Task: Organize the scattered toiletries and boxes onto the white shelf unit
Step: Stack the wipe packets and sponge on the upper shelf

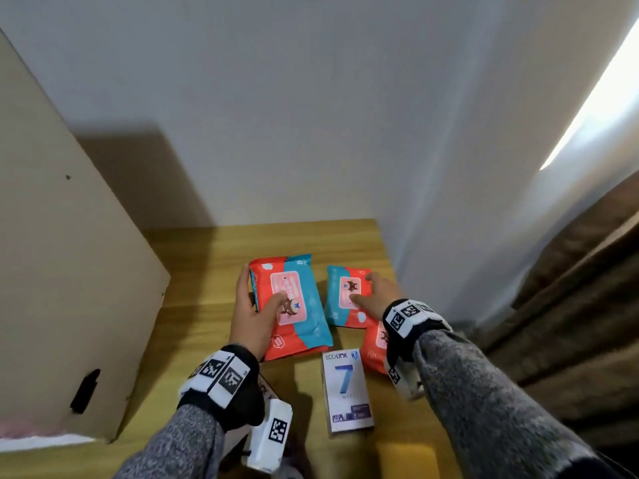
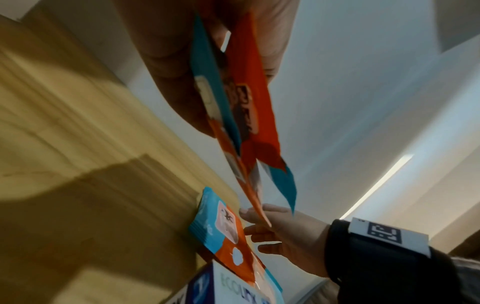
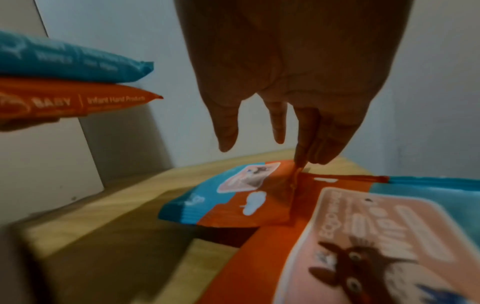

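My left hand (image 1: 247, 312) grips a large red and blue wipes pack (image 1: 297, 316), thumb on its face and fingers round its left edge. The left wrist view shows this pack (image 2: 246, 102) lifted off the wooden table (image 1: 193, 305). My right hand (image 1: 377, 295) reaches with straight fingers over a smaller wipes pack (image 1: 340, 299) lying flat. Its fingertips (image 3: 298, 162) touch the small pack (image 3: 233, 197) near the far edge, the thumb apart. A third wipes pack (image 1: 375, 340) lies under my right wrist. A white box marked 7 (image 1: 347, 388) lies nearer me.
A tall beige panel (image 1: 52, 271) stands along the table's left side. A white wall is behind, and a brown curtain (image 1: 587, 305) hangs at the right. Another box (image 1: 266, 388) is partly hidden under my left wrist. A yellow object (image 1: 404, 454) lies at the near edge.
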Demonstrator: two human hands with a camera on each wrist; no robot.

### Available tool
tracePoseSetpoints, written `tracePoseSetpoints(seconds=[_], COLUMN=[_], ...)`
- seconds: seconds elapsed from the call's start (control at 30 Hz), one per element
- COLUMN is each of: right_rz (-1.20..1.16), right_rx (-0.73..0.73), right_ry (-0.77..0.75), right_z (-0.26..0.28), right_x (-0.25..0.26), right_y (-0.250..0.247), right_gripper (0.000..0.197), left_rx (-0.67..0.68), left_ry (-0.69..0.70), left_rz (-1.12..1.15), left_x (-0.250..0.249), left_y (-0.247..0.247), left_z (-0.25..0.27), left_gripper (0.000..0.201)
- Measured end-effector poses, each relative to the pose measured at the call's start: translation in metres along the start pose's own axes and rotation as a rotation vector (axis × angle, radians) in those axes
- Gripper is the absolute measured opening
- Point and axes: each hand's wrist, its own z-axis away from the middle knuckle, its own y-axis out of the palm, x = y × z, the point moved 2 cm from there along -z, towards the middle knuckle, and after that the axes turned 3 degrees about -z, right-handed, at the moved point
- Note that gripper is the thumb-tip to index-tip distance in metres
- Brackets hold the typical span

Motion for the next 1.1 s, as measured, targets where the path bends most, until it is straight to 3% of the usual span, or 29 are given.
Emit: tracePoseSetpoints(seconds=[0.3,0.47,0.67,0.77,0.87,1.0,1.1], right_rz=[0.259,-0.052,-0.237,-0.586,-0.944,-0.957,-0.961], right_rx=[-0.021,-0.051,-0.093,-0.144,-0.103,0.035,0.095], right_ry=[0.003,-0.074,-0.147,-0.229,-0.345,-0.448,-0.434], right_z=[-0.038,-0.031,-0.017,0.003,0.027,0.053,0.067], right_x=[0.002,0.013,0.023,0.033,0.044,0.055,0.058], right_y=[0.022,0.025,0.008,-0.019,-0.038,-0.031,-0.015], right_gripper=[0.084,0.080,0.066,0.064,0.064,0.070,0.067], left_rx=[-0.083,-0.064,-0.062,-0.072,-0.057,0.008,0.035], left_ry=[-0.003,-0.011,-0.045,-0.040,-0.046,-0.023,-0.024], left_rz=[0.001,-0.003,0.006,0.013,0.048,0.067,0.104], left_x=[0.014,0.018,0.011,0.005,-0.003,-0.016,-0.026], left_y=[0.014,0.014,-0.001,-0.011,-0.013,-0.001,0.012], left_z=[-0.041,-0.034,-0.022,-0.021,-0.017,-0.006,0.003], left_gripper=[0.072,0.073,0.073,0.073,0.077,0.078,0.068])
